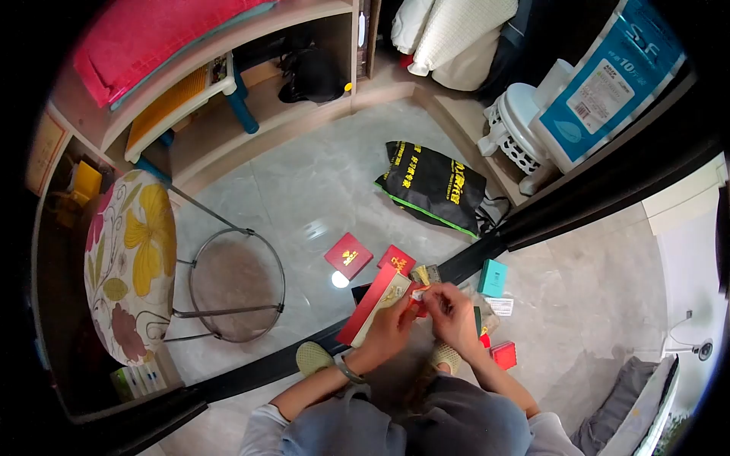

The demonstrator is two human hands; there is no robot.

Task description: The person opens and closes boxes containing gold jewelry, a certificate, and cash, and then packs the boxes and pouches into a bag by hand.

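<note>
In the head view, low centre of the frame, the left hand (390, 328) and right hand (455, 313) meet, fingertips pinched on a small red-and-white packet (417, 296). I'd judge this piece only partway handled: it's not yet set down. The long red box (363, 313) beside the left hand looks open; the square red box (348, 255) at centre and teal box (493, 278) right of centre look shut.
</note>
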